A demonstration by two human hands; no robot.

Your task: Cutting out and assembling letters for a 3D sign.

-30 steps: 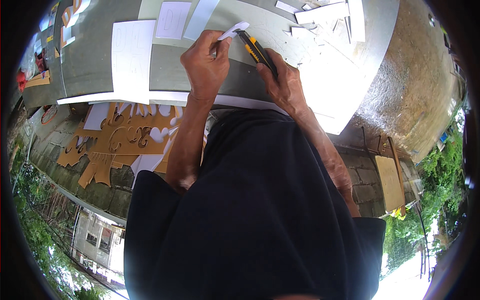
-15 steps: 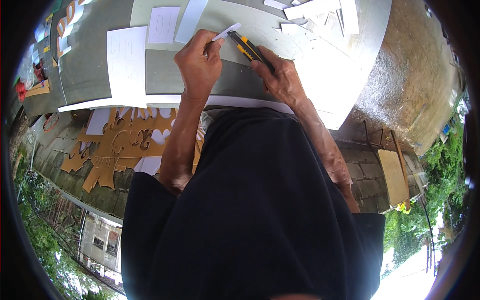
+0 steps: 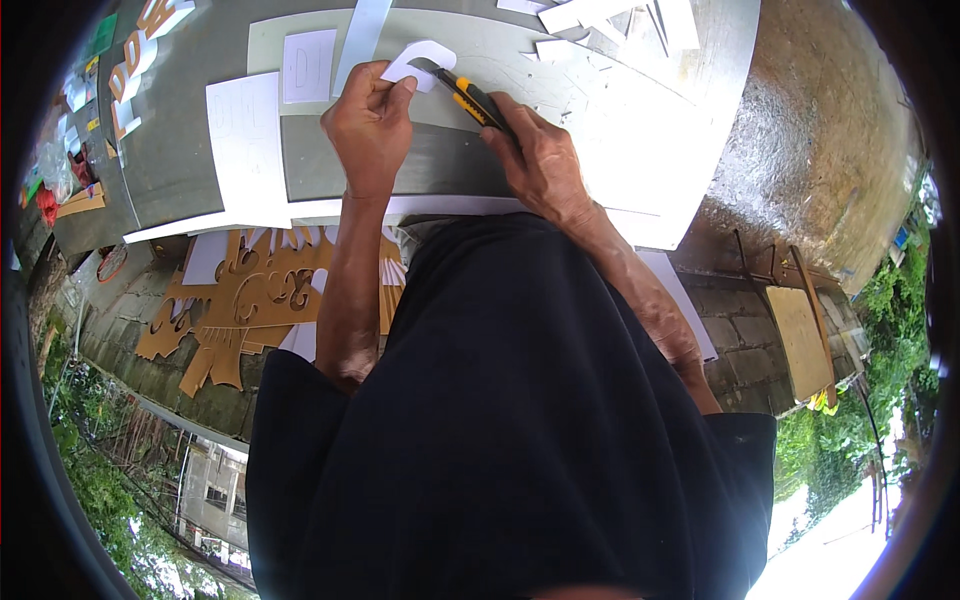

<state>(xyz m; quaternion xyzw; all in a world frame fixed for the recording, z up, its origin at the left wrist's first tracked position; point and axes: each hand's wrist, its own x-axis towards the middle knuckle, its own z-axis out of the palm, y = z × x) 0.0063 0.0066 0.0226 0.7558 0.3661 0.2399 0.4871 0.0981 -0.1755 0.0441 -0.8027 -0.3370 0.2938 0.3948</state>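
My left hand (image 3: 370, 125) pinches the left edge of a small white foam-board piece (image 3: 432, 55) with rounded corners, its broad face turned up. In my right hand (image 3: 545, 155) is a black and yellow utility knife (image 3: 478, 100), gripped with the thumb along its body. The knife's dark blade reaches over the white piece and seems to touch its face. Both hands are above the table (image 3: 440, 160). Left of my left hand lie a white sheet with pencilled letter outlines (image 3: 245, 140) and a smaller outlined sheet (image 3: 308, 65).
White offcuts (image 3: 610, 22) lie at the far right of the table. A pale blue strip (image 3: 362, 42) is near my left hand. Cut-out letters (image 3: 128, 85) stand at the far left. Brown cut cardboard (image 3: 250, 290) lies below the table's near edge; a wooden board (image 3: 800, 340) leans at the right.
The white piece has turned from nearly edge-on to show its broad face. Both hands have shifted a little left in the picture, and the knife blade is now over the piece.
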